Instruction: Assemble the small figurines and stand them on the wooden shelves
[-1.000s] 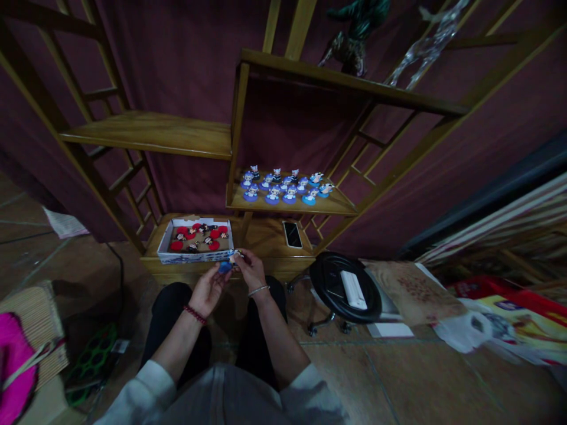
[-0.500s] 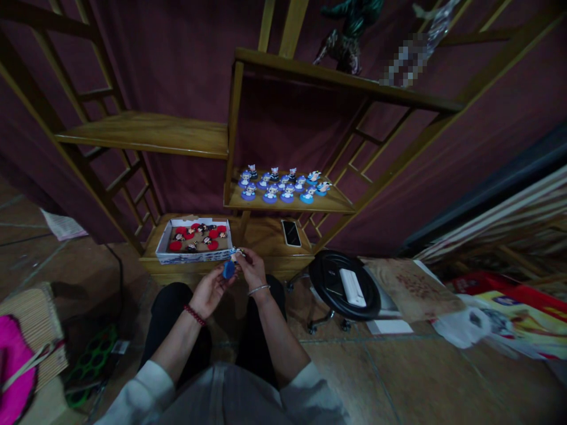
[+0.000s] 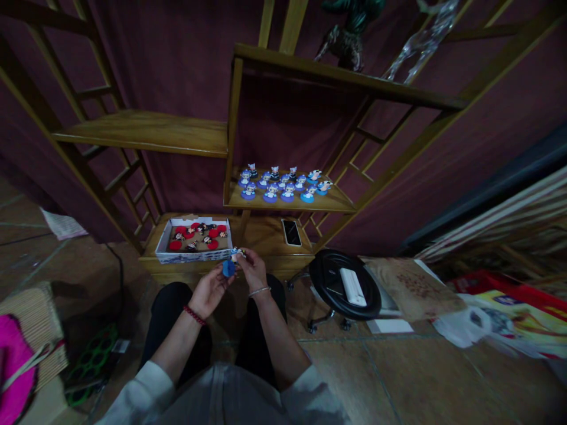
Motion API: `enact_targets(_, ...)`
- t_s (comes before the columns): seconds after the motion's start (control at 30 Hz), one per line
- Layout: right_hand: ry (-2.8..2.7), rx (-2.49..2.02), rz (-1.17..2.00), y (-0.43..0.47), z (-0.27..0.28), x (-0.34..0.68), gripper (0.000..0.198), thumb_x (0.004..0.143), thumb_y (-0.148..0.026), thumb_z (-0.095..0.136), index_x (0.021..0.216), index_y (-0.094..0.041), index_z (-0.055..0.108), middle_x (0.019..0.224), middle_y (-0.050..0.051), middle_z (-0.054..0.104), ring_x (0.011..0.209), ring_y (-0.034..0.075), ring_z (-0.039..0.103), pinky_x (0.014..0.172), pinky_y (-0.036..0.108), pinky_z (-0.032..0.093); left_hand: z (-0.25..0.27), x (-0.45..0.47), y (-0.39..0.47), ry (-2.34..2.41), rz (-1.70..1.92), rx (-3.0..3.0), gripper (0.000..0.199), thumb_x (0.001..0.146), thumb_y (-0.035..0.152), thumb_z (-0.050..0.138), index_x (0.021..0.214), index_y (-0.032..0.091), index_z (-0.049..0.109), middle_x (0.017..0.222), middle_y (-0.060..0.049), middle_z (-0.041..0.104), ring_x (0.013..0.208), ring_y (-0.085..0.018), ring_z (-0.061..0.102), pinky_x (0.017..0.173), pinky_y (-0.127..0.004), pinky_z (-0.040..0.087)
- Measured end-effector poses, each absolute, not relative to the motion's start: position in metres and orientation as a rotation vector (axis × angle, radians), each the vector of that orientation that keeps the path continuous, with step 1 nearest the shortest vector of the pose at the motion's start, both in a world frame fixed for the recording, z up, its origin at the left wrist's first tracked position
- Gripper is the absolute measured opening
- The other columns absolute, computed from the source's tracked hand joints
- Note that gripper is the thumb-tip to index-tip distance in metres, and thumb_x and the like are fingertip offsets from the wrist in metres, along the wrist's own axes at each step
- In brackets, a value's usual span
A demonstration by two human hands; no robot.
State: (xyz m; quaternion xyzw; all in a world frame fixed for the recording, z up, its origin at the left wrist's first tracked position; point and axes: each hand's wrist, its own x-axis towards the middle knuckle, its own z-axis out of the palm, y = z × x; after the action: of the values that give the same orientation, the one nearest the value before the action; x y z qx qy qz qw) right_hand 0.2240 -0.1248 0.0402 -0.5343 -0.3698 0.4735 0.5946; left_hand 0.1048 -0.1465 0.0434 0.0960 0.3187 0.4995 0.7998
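A small figurine (image 3: 236, 254) with a blue round base (image 3: 228, 269) is held between my two hands, above my knees and in front of the low shelf. My right hand (image 3: 253, 273) pinches the figurine's upper part between thumb and fingers. My left hand (image 3: 209, 293) is closed at the blue base, palm partly turned up. Whether the base is joined to the figurine is too small to tell. Close by on the left, a shallow cardboard box (image 3: 195, 257) holds several dark figurines, some on red bases. Several figurines with purple or blue bases (image 3: 271, 193) stand in rows on the shelf above.
A white-edged phone (image 3: 291, 232) lies on the lower wooden shelf (image 3: 257, 236). To the right is a black round stool (image 3: 325, 277) bearing a white oblong object (image 3: 353, 287). Statues (image 3: 345, 44) stand on the upper shelf. A bright pink item (image 3: 15, 366) is at lower left.
Hardly anything differs. The figurine and its blue base are turned very slightly in my fingers, and both hands keep their places.
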Motion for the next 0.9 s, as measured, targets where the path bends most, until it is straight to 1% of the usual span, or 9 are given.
enact_targets(0.2, -0.876, -1.205, 1.095, -0.128, 0.045, 0.225, 0.031, 0.06, -0.037, 0.066, 0.084, -0.017, 0.061, 0.079, 0.001, 0.066, 0.071, 0.015, 0.06, 0.064, 0.026, 0.05, 0.045, 0.105, -0.143, 0.637, 1.121, 0.23, 0.013, 0.076, 0.009, 0.05, 0.083, 0.012, 0.061, 0.085, -0.007, 0.066, 0.082, -0.016, 0.062, 0.079, -0.03, 0.048)
enact_targets(0.3, -0.879, -1.191, 1.109, -0.128, 0.047, 0.225, 0.031, 0.059, -0.036, 0.067, 0.083, -0.017, 0.061, 0.079, 0.001, 0.066, 0.072, 0.015, 0.06, 0.064, 0.027, 0.05, 0.046, 0.105, -0.142, 0.641, 1.131, 0.243, 0.011, 0.075, 0.01, 0.052, 0.081, 0.012, 0.061, 0.084, -0.007, 0.066, 0.082, -0.016, 0.062, 0.08, -0.03, 0.047)
enact_targets(0.4, -0.891, -1.194, 1.105, -0.129, 0.048, 0.224, 0.031, 0.059, -0.036, 0.067, 0.084, -0.017, 0.061, 0.079, 0.001, 0.066, 0.072, 0.015, 0.06, 0.067, 0.028, 0.05, 0.045, 0.105, -0.142, 0.652, 1.13, 0.267, 0.009, 0.075, 0.011, 0.054, 0.08, 0.013, 0.061, 0.08, -0.006, 0.066, 0.078, -0.015, 0.062, 0.078, -0.028, 0.048)
enact_targets(0.53, -0.915, -1.197, 1.08, -0.129, 0.05, 0.224, 0.03, 0.058, -0.036, 0.067, 0.081, -0.018, 0.061, 0.079, 0.001, 0.066, 0.074, 0.015, 0.061, 0.074, 0.029, 0.049, 0.042, 0.104, -0.142, 0.682, 1.127, 0.306, 0.007, 0.074, 0.015, 0.058, 0.079, 0.015, 0.061, 0.077, -0.004, 0.066, 0.071, -0.013, 0.062, 0.067, -0.024, 0.048)
enact_targets(0.6, -0.93, -1.2, 1.075, -0.129, 0.05, 0.224, 0.03, 0.059, -0.036, 0.067, 0.081, -0.017, 0.061, 0.079, 0.001, 0.067, 0.074, 0.015, 0.061, 0.075, 0.03, 0.049, 0.041, 0.104, -0.142, 0.679, 1.133, 0.315, 0.007, 0.072, 0.016, 0.06, 0.079, 0.015, 0.061, 0.076, -0.004, 0.065, 0.069, -0.013, 0.061, 0.064, -0.023, 0.047)
enact_targets(0.9, -0.959, -1.175, 1.084, -0.13, 0.053, 0.224, 0.028, 0.061, -0.033, 0.067, 0.083, -0.017, 0.061, 0.08, 0.002, 0.067, 0.074, 0.015, 0.061, 0.075, 0.029, 0.049, 0.042, 0.104, -0.142, 0.63, 1.179, 0.302, 0.01, 0.07, 0.012, 0.062, 0.079, 0.014, 0.062, 0.079, -0.002, 0.065, 0.072, -0.011, 0.06, 0.067, -0.023, 0.046)
